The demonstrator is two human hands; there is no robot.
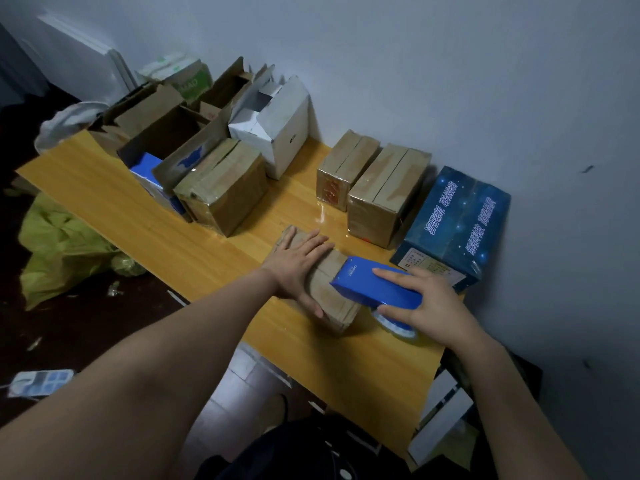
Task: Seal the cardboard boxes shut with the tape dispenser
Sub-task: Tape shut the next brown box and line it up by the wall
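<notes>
A small brown cardboard box lies on the wooden table in front of me. My left hand presses flat on its top, fingers straight. My right hand grips a blue tape dispenser, whose front end rests on the near right part of the box. The tape roll shows under my right hand.
Two taped brown boxes and a dark blue printed box stand by the wall at the right. A taped brown box, a white box and open cartons crowd the back left. A yellow bag lies on the floor.
</notes>
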